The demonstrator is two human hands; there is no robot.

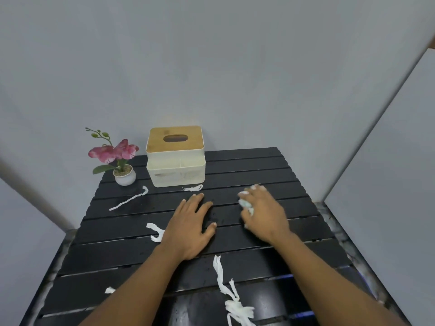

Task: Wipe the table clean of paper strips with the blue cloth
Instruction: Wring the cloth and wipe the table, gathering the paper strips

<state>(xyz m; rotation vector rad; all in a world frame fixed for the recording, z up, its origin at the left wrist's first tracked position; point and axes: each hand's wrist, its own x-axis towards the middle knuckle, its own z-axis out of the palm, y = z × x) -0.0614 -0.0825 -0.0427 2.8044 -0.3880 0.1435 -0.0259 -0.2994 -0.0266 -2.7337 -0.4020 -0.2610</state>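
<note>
White paper strips lie scattered on the black slatted table (247,165): a long one (128,200) at the far left, a short one (193,188) by the tissue box, a curled one (156,231) beside my left hand, and a tangled bunch (237,309) near the front. My left hand (190,227) rests flat on the slats with its fingers spread. To its right, my right hand (263,212) grips a crumpled pale wad (246,204), whitish with a faint blue tint; I cannot tell whether it is cloth or paper. No plainly blue cloth shows.
A cream tissue box (175,156) with a wooden lid stands at the back of the table. A small white pot with a pink orchid (123,170) sits at the back left corner. Grey walls close in behind and on both sides.
</note>
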